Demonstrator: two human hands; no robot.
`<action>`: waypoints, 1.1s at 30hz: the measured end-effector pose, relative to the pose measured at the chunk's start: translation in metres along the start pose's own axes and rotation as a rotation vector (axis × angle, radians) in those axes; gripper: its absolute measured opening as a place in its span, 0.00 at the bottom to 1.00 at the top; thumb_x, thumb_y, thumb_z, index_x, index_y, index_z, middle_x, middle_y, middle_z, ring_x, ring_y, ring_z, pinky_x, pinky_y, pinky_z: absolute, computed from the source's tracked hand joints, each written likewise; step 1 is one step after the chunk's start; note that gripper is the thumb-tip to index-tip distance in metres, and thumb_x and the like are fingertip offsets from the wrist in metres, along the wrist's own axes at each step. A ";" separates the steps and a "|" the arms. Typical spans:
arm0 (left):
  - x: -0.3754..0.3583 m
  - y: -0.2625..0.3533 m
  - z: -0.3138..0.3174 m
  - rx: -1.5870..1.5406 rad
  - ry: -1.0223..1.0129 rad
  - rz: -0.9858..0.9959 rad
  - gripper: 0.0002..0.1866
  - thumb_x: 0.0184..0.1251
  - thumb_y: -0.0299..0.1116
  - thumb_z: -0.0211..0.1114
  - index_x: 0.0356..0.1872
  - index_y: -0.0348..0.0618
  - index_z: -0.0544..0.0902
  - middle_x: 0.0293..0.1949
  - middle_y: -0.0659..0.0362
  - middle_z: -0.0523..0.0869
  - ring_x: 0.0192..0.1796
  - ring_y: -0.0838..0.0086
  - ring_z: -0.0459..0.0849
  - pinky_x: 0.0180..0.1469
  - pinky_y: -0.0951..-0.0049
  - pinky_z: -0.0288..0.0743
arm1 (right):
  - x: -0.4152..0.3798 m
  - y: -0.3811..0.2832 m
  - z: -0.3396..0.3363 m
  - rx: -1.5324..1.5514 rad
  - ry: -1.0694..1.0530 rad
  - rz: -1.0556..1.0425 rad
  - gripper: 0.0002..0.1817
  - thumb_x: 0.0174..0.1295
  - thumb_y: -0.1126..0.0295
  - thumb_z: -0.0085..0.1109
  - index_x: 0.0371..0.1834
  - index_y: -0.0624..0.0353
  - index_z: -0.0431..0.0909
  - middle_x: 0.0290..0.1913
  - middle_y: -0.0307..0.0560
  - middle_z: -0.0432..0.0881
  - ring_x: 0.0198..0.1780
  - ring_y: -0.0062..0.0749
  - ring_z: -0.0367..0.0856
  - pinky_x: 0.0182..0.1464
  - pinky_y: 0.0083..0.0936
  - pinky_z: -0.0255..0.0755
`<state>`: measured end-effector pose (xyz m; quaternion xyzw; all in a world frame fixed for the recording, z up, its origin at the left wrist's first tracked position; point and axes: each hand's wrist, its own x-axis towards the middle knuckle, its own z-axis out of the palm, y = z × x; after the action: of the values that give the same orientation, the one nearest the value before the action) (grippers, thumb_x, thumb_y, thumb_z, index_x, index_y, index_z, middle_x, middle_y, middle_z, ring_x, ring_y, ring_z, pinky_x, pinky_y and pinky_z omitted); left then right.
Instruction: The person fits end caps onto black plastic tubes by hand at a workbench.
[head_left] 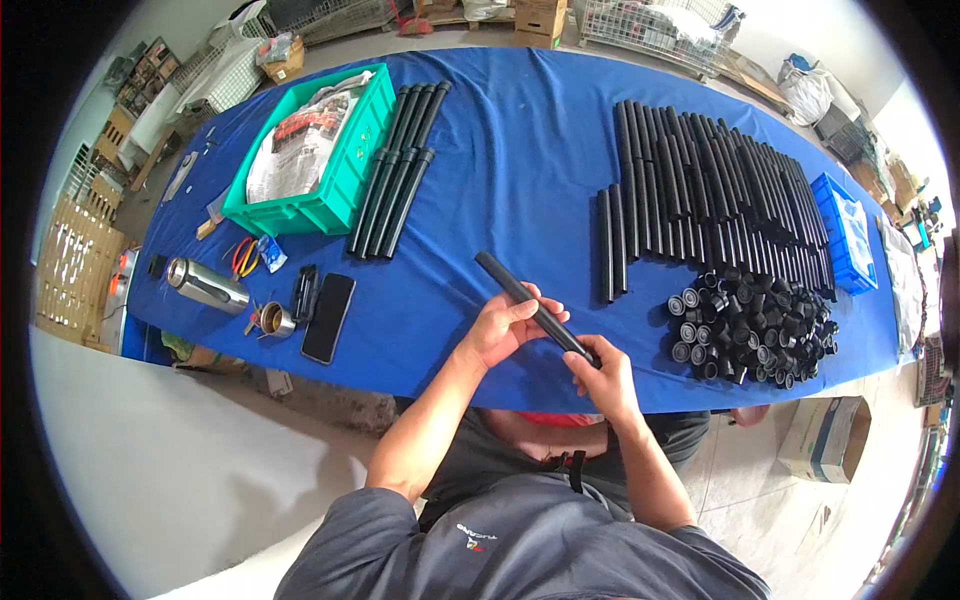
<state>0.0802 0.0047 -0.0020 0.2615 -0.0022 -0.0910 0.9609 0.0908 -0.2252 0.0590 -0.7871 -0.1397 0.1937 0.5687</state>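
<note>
A black plastic tube (511, 285) slants across in front of me, its far end pointing up and left. My left hand (505, 328) is closed around its middle, thumb on top. At the near end, my right hand (605, 378) grips the tube with thumb and fingers, which cover that tip. To the right lies a heap of black plastic caps (750, 328). Beyond it, many black tubes (700, 190) are laid out side by side in overlapping rows. On the left, several tubes with wider end pieces (397, 185) rest beside a green crate (290, 218).
A blue cloth (500, 150) covers the table. At its left stand a steel flask (205, 284), a metal cup (275, 319), a phone (328, 318) and pliers (243, 257). A blue bin (846, 235) sits at the right edge. An open cardboard box (825, 440) is on the floor.
</note>
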 end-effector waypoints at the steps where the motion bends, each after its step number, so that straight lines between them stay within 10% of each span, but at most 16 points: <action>1: 0.000 0.001 0.001 -0.009 -0.011 -0.010 0.10 0.79 0.30 0.65 0.57 0.46 0.80 0.57 0.42 0.88 0.68 0.45 0.83 0.72 0.46 0.79 | 0.000 -0.003 -0.004 0.198 -0.110 0.280 0.19 0.65 0.66 0.73 0.54 0.66 0.83 0.34 0.53 0.83 0.33 0.45 0.85 0.37 0.35 0.79; 2: 0.000 0.000 0.001 0.001 0.007 -0.014 0.10 0.79 0.30 0.65 0.57 0.46 0.80 0.57 0.42 0.88 0.68 0.45 0.83 0.72 0.45 0.79 | 0.000 0.003 -0.004 0.143 -0.113 0.248 0.19 0.65 0.67 0.73 0.54 0.66 0.83 0.34 0.52 0.84 0.33 0.45 0.85 0.37 0.34 0.79; 5: 0.003 -0.002 0.000 0.022 0.036 -0.013 0.10 0.79 0.30 0.65 0.57 0.46 0.81 0.58 0.42 0.88 0.68 0.45 0.83 0.72 0.45 0.79 | 0.007 0.026 0.000 -0.596 0.256 -0.691 0.17 0.69 0.66 0.70 0.54 0.68 0.83 0.28 0.40 0.82 0.26 0.23 0.80 0.28 0.25 0.75; 10: 0.002 -0.002 -0.003 -0.020 -0.011 -0.019 0.10 0.80 0.30 0.64 0.57 0.46 0.81 0.59 0.41 0.87 0.69 0.46 0.82 0.72 0.47 0.79 | 0.003 0.010 -0.008 0.209 -0.111 0.289 0.19 0.65 0.70 0.73 0.57 0.67 0.82 0.37 0.52 0.84 0.34 0.41 0.85 0.37 0.35 0.78; 14: 0.003 -0.001 -0.001 -0.001 0.043 -0.016 0.09 0.80 0.30 0.63 0.57 0.46 0.82 0.59 0.42 0.87 0.69 0.46 0.82 0.73 0.47 0.77 | 0.012 0.028 -0.002 -0.554 0.255 -0.709 0.17 0.68 0.71 0.70 0.57 0.66 0.82 0.30 0.37 0.81 0.26 0.16 0.78 0.26 0.19 0.72; 18: 0.001 -0.004 -0.004 -0.023 0.006 0.010 0.09 0.81 0.31 0.62 0.57 0.46 0.82 0.60 0.41 0.87 0.69 0.47 0.82 0.74 0.47 0.77 | 0.006 0.022 -0.003 0.009 0.026 -0.012 0.19 0.66 0.69 0.73 0.57 0.66 0.84 0.29 0.36 0.82 0.23 0.15 0.76 0.25 0.19 0.72; 21: 0.002 -0.003 -0.003 -0.010 0.020 0.008 0.09 0.81 0.31 0.62 0.57 0.46 0.82 0.60 0.42 0.87 0.70 0.47 0.82 0.74 0.47 0.76 | 0.009 0.010 -0.011 -0.013 -0.057 0.115 0.19 0.66 0.69 0.73 0.57 0.66 0.84 0.29 0.39 0.83 0.26 0.19 0.78 0.28 0.24 0.74; 23: 0.004 -0.001 -0.001 0.008 0.041 0.013 0.09 0.81 0.31 0.62 0.57 0.46 0.81 0.60 0.42 0.87 0.70 0.47 0.82 0.74 0.47 0.75 | 0.005 0.017 0.000 -0.387 0.132 -0.383 0.18 0.64 0.67 0.74 0.53 0.66 0.84 0.42 0.60 0.87 0.42 0.55 0.87 0.44 0.40 0.80; 26: 0.001 -0.002 -0.002 0.024 0.037 0.023 0.10 0.81 0.31 0.63 0.58 0.46 0.80 0.59 0.42 0.87 0.69 0.46 0.82 0.74 0.45 0.74 | -0.002 0.014 0.007 -0.295 0.137 -0.352 0.20 0.66 0.65 0.73 0.55 0.66 0.83 0.39 0.59 0.86 0.39 0.50 0.88 0.41 0.39 0.80; 27: 0.001 -0.002 -0.004 0.013 0.001 0.034 0.11 0.80 0.32 0.63 0.58 0.46 0.79 0.59 0.43 0.88 0.68 0.46 0.82 0.75 0.43 0.73 | -0.006 -0.008 0.002 0.055 -0.045 0.189 0.20 0.68 0.64 0.71 0.57 0.67 0.83 0.39 0.57 0.87 0.36 0.43 0.88 0.40 0.38 0.80; 29: 0.000 0.000 -0.003 0.016 -0.012 0.015 0.11 0.81 0.32 0.62 0.59 0.45 0.79 0.58 0.43 0.88 0.68 0.46 0.83 0.75 0.43 0.73 | -0.003 -0.007 -0.006 0.248 -0.174 0.302 0.21 0.69 0.63 0.70 0.58 0.67 0.83 0.39 0.56 0.88 0.35 0.34 0.88 0.40 0.34 0.81; 32: 0.002 -0.001 0.002 0.071 0.053 0.008 0.12 0.82 0.33 0.60 0.60 0.44 0.79 0.60 0.42 0.87 0.69 0.46 0.82 0.74 0.43 0.74 | 0.001 0.020 0.003 -0.358 0.184 -0.469 0.19 0.66 0.65 0.71 0.56 0.64 0.83 0.42 0.58 0.87 0.40 0.50 0.88 0.42 0.41 0.82; 33: 0.002 0.000 0.003 0.073 0.042 0.002 0.11 0.83 0.33 0.59 0.59 0.44 0.80 0.61 0.42 0.87 0.69 0.46 0.82 0.73 0.43 0.76 | -0.003 0.010 0.000 -0.486 0.174 -0.444 0.19 0.65 0.65 0.72 0.54 0.64 0.82 0.44 0.59 0.86 0.45 0.59 0.87 0.45 0.44 0.82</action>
<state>0.0820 0.0026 0.0008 0.2981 0.0143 -0.0845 0.9507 0.0883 -0.2298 0.0505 -0.8636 -0.3006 -0.0420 0.4026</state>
